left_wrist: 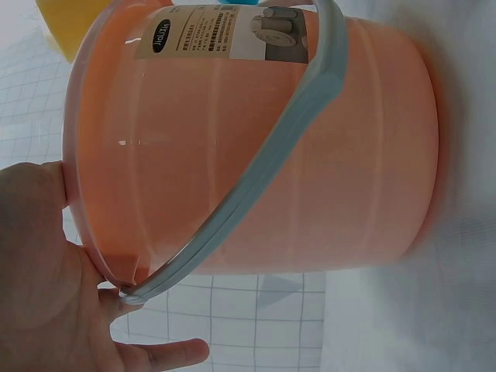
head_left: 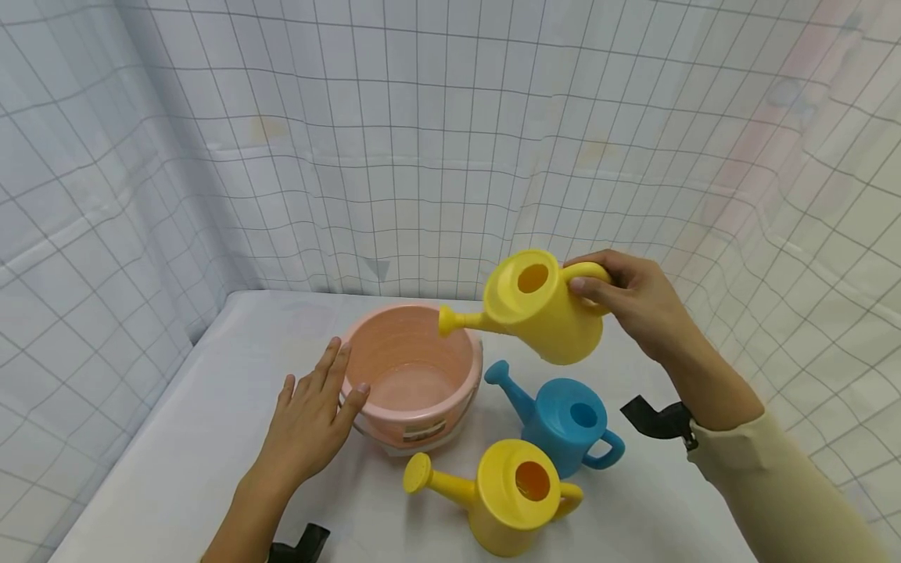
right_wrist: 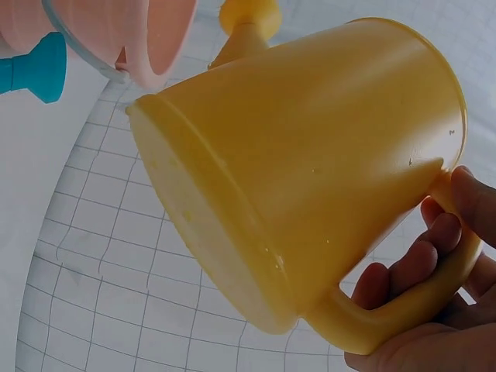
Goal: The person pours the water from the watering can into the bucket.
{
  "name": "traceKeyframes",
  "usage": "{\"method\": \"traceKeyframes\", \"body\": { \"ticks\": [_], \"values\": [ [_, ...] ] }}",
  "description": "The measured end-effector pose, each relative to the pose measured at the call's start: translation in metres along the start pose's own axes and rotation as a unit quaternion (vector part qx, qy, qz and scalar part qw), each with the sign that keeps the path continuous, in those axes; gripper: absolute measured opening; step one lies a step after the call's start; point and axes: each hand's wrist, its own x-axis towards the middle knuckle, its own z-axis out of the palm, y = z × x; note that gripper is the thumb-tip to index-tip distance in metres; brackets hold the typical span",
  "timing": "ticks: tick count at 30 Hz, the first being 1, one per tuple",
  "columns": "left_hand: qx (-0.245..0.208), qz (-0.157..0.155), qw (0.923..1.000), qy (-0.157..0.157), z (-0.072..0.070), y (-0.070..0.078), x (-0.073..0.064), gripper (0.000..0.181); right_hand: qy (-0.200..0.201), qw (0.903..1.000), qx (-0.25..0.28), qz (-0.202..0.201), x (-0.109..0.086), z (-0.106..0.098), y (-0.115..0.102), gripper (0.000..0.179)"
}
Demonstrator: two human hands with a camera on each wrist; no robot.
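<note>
A yellow watering can (head_left: 545, 313) hangs tilted in the air, its spout over the right rim of a pink bucket (head_left: 422, 412). My right hand (head_left: 637, 301) grips that can by its handle; in the right wrist view the fingers (right_wrist: 418, 263) curl round the handle. At the bucket's left rim rests my left hand (head_left: 310, 422), with its fingers spread straight. In the left wrist view the thumb (left_wrist: 31, 186) lies at the rim, and a grey bail handle (left_wrist: 256, 178) hangs across the bucket's side. Whether water leaves the spout cannot be seen.
A blue watering can (head_left: 566, 422) stands right of the bucket. In front of it is a second yellow watering can (head_left: 503, 508), its spout pointing left. White gridded curtains (head_left: 422, 156) enclose the white table (head_left: 190, 438) at the back and sides.
</note>
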Motion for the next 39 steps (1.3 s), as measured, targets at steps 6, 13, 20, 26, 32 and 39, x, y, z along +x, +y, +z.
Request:
{"method": "traceKeyframes", "body": {
  "ticks": [6, 13, 20, 26, 32, 39],
  "values": [
    [-0.003, 0.001, 1.0000, -0.001, 0.000, 0.000, -0.001, 0.067, 0.018, 0.9997, 0.018, -0.008, -0.001, -0.001, 0.007, 0.030],
    [-0.004, 0.001, 1.0000, 0.001, 0.001, 0.000, 0.000, 0.067, 0.032, 0.9991, 0.027, -0.013, -0.002, -0.002, 0.013, 0.030],
    [-0.005, 0.002, 1.0000, 0.003, 0.001, 0.000, 0.000, 0.067, 0.041, 0.9976, 0.054, -0.017, -0.003, -0.003, 0.019, 0.029],
    [-0.004, 0.002, 1.0000, 0.006, 0.001, 0.000, 0.000, 0.067, 0.051, 0.9920, 0.112, -0.031, -0.005, -0.003, 0.030, 0.026],
    [-0.006, 0.002, 1.0000, 0.004, 0.001, -0.001, -0.001, 0.067, 0.062, 0.9827, 0.170, -0.038, -0.005, -0.001, 0.043, 0.022],
    [-0.007, 0.003, 1.0000, 0.003, 0.000, -0.001, -0.001, 0.067, 0.070, 0.9727, 0.214, -0.057, -0.006, 0.002, 0.056, 0.019]
  ]
}}
